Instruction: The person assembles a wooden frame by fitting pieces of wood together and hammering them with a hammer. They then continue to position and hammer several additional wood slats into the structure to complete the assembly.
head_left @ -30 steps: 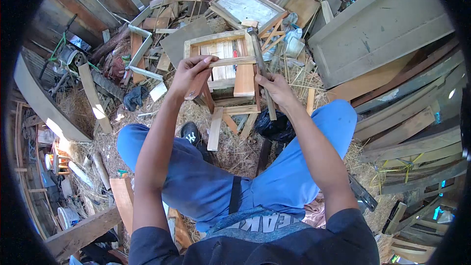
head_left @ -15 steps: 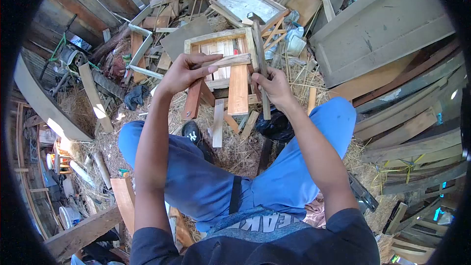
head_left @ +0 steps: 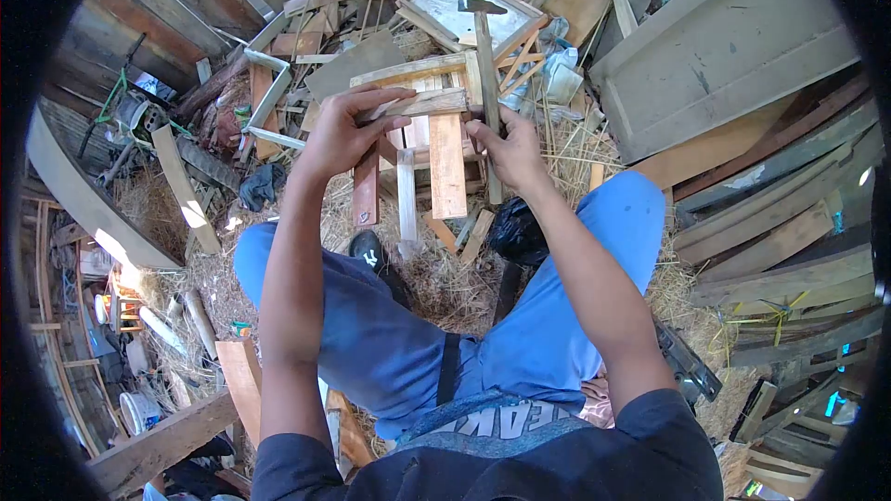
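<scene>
My left hand (head_left: pixel 345 137) is closed on a short wooden strip (head_left: pixel 429 103), its thumb below and fingers above. The strip lies crosswise over the upper end of a reddish board (head_left: pixel 447 172) pointing toward me. My right hand (head_left: pixel 516 153) grips a hammer (head_left: pixel 484 56) by its wooden handle, head up and away from me, beside the strip's right end. Behind both hands sits a shallow wooden frame with slats (head_left: pixel 401 72). A darker red-brown board (head_left: pixel 367 193) and a pale narrow stick (head_left: pixel 406 199) stand below my left hand.
Scrap wood and straw cover the ground around my legs. A framed panel (head_left: pixel 455 5) lies at the back, and a large grey door panel (head_left: pixel 715 51) leans at the right. Stacked planks (head_left: pixel 789 232) line the right side. A black bag (head_left: pixel 520 230) lies near my right knee.
The hammer's head has risen and shifted slightly, with my right hand still on its handle. My left hand and the strip have moved slightly, and the pale stick now stands higher.
</scene>
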### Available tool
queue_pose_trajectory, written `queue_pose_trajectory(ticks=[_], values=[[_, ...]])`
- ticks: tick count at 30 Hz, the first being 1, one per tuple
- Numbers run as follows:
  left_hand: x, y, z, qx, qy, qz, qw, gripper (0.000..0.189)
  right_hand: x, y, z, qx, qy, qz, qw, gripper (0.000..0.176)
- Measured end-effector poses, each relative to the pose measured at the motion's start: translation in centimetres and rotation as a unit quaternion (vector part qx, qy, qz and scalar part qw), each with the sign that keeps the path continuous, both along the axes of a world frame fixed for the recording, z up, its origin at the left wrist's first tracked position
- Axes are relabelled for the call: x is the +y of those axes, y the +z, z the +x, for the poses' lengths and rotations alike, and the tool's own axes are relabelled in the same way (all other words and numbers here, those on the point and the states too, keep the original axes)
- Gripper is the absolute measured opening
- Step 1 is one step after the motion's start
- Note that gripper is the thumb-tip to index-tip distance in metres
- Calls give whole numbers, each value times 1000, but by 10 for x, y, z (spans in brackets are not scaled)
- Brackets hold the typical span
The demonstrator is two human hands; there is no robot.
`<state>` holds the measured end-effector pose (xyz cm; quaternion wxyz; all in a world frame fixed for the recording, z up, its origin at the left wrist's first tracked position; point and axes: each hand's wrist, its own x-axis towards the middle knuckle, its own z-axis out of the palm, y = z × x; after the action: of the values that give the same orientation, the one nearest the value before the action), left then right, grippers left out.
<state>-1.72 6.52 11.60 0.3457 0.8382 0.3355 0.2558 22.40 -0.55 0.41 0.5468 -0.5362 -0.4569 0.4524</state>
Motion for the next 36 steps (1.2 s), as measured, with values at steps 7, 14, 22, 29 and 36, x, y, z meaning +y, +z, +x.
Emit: queue_pose_trajectory(ticks=[7, 14, 22, 29, 36], values=[[6, -25, 4, 25, 13, 62, 998, 38, 5, -19, 0, -1, 0, 52, 999, 35], [9, -33, 7, 34, 5, 99, 994, 40, 9, -35, 4, 1, 6, 21, 1000, 33], [11, -32, 14, 62, 4, 112, 992, 39, -35, 30, 16, -42, -83, 43, 995, 33], [13, -40, 12, 31, -7, 128, 991, 37, -104, 55, 58, -190, -43, 20, 981, 45], [8, -34, 14, 55, -2, 116, 992, 37, -118, 137, 51, -320, -57, 88, 942, 54]])
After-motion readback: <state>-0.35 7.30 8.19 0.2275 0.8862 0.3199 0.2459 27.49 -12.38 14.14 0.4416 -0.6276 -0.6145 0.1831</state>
